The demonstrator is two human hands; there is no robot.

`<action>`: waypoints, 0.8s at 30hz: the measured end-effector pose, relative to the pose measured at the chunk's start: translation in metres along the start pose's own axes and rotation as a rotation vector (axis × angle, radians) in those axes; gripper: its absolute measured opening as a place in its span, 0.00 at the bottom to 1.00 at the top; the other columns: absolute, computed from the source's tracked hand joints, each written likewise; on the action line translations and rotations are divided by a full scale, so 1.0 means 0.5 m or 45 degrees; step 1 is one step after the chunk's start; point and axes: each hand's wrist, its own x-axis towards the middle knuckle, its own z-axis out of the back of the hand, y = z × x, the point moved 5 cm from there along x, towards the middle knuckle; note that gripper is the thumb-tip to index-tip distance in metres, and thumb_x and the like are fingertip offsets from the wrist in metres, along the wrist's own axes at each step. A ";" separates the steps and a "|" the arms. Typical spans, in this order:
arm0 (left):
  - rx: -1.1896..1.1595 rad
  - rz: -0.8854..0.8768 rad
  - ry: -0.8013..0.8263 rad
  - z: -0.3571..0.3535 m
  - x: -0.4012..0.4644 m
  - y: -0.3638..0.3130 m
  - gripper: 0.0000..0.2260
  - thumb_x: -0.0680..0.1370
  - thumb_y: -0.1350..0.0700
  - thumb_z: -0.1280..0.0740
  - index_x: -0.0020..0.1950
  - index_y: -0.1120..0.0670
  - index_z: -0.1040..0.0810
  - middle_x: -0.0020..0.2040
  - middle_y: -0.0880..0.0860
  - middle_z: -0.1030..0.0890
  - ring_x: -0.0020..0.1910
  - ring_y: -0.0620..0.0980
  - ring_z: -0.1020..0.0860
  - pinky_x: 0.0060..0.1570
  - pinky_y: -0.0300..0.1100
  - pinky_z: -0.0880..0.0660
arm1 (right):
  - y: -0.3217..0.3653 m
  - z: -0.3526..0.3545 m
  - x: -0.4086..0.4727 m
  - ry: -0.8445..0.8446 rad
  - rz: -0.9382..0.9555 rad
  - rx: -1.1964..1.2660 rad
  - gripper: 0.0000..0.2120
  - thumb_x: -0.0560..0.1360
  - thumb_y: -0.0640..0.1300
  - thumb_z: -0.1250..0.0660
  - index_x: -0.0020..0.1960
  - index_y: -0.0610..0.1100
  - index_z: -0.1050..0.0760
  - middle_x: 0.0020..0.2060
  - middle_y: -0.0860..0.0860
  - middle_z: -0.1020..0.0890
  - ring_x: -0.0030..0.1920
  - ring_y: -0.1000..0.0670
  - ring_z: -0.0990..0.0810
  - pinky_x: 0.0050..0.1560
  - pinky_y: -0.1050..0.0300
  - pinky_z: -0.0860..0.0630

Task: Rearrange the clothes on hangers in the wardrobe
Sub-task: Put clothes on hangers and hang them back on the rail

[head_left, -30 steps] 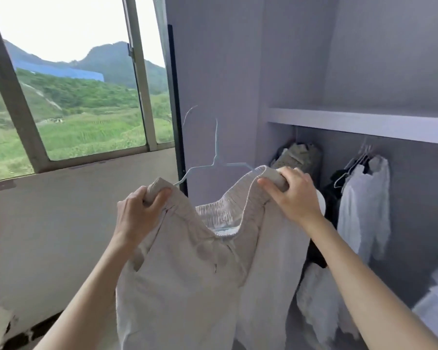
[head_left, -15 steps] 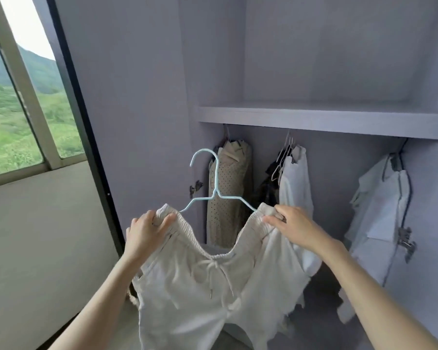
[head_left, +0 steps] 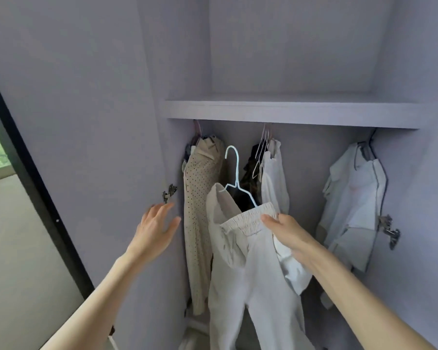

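Note:
Cream drawstring trousers [head_left: 240, 253] hang on a pale blue wire hanger [head_left: 235, 173], inside the wardrobe below the shelf. My right hand [head_left: 286, 231] holds the right end of the waistband and hanger. The hanger's hook is in the air between a dotted beige garment [head_left: 200, 198] and a white garment [head_left: 273, 178]. My left hand [head_left: 157, 226] is off the trousers, fingers spread, in front of the wardrobe's left side panel.
A lilac shelf [head_left: 288, 112] runs above the hanging clothes. Dark clothes [head_left: 250, 183] hang behind the blue hanger. A pale shirt [head_left: 351, 203] hangs at the right. Metal hinges [head_left: 168, 193] sit on both side walls. The open door [head_left: 61, 122] stands at left.
The trousers on the hanger moved forward into the wardrobe. My left hand let go of the waistband and now hangs free with fingers spread. The view turned right, away from the window.

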 end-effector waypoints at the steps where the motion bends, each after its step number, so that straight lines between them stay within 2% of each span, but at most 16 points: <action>1: -0.023 -0.012 -0.004 -0.007 0.017 0.001 0.21 0.80 0.50 0.41 0.71 0.55 0.35 0.70 0.55 0.33 0.71 0.54 0.40 0.68 0.50 0.40 | 0.003 -0.005 0.010 0.008 -0.001 0.052 0.14 0.80 0.51 0.43 0.53 0.41 0.29 0.49 0.53 0.28 0.53 0.57 0.28 0.56 0.58 0.34; 3: -0.062 -0.038 -0.020 -0.021 0.056 0.000 0.21 0.80 0.50 0.41 0.71 0.56 0.35 0.68 0.56 0.31 0.70 0.54 0.39 0.68 0.51 0.39 | 0.016 -0.017 0.039 -0.013 0.074 0.020 0.11 0.80 0.52 0.45 0.43 0.48 0.33 0.41 0.57 0.32 0.42 0.62 0.32 0.45 0.63 0.33; 4: -0.074 -0.054 -0.029 -0.027 0.077 -0.002 0.21 0.79 0.49 0.42 0.71 0.56 0.35 0.67 0.56 0.31 0.69 0.55 0.38 0.67 0.52 0.38 | 0.023 -0.025 0.055 -0.029 0.096 -0.026 0.13 0.81 0.52 0.46 0.39 0.49 0.37 0.37 0.56 0.33 0.37 0.60 0.33 0.40 0.63 0.34; 7: -0.073 -0.137 -0.089 -0.043 0.155 -0.012 0.21 0.79 0.49 0.42 0.69 0.56 0.33 0.64 0.56 0.28 0.66 0.55 0.34 0.65 0.49 0.35 | 0.040 -0.048 0.115 -0.105 0.187 -0.121 0.14 0.81 0.52 0.47 0.38 0.48 0.38 0.34 0.53 0.33 0.34 0.57 0.32 0.36 0.63 0.35; 11: -0.056 -0.190 -0.197 -0.054 0.267 -0.022 0.18 0.80 0.54 0.40 0.69 0.57 0.33 0.66 0.54 0.30 0.68 0.51 0.36 0.63 0.38 0.42 | 0.074 -0.075 0.213 -0.205 0.327 -0.152 0.16 0.81 0.50 0.45 0.36 0.44 0.39 0.30 0.52 0.34 0.28 0.56 0.36 0.26 0.67 0.36; 15: -0.003 -0.226 -0.223 -0.054 0.372 -0.025 0.21 0.80 0.50 0.42 0.70 0.58 0.33 0.69 0.57 0.32 0.69 0.54 0.37 0.65 0.41 0.43 | 0.105 -0.099 0.325 -0.283 0.350 -0.116 0.15 0.81 0.48 0.46 0.37 0.44 0.38 0.31 0.51 0.32 0.28 0.56 0.34 0.26 0.70 0.34; 19: 0.016 -0.246 -0.291 -0.031 0.470 -0.027 0.22 0.79 0.51 0.43 0.72 0.58 0.36 0.72 0.60 0.37 0.72 0.58 0.41 0.70 0.47 0.45 | 0.125 -0.135 0.425 -0.293 0.298 0.002 0.11 0.81 0.46 0.46 0.45 0.40 0.33 0.34 0.52 0.29 0.30 0.57 0.30 0.26 0.71 0.33; 21: 0.063 -0.284 -0.332 -0.021 0.519 -0.027 0.23 0.78 0.52 0.43 0.72 0.59 0.37 0.72 0.63 0.38 0.72 0.61 0.41 0.70 0.52 0.44 | 0.130 -0.153 0.467 -0.317 0.293 0.056 0.11 0.81 0.46 0.45 0.43 0.41 0.33 0.33 0.52 0.29 0.30 0.57 0.30 0.26 0.70 0.33; 24: 0.146 -0.342 -0.381 -0.010 0.596 -0.027 0.23 0.80 0.53 0.43 0.74 0.56 0.40 0.74 0.63 0.43 0.73 0.62 0.45 0.70 0.50 0.48 | 0.143 -0.181 0.528 -0.378 0.324 0.104 0.11 0.80 0.46 0.44 0.41 0.44 0.34 0.34 0.52 0.28 0.33 0.57 0.29 0.29 0.68 0.34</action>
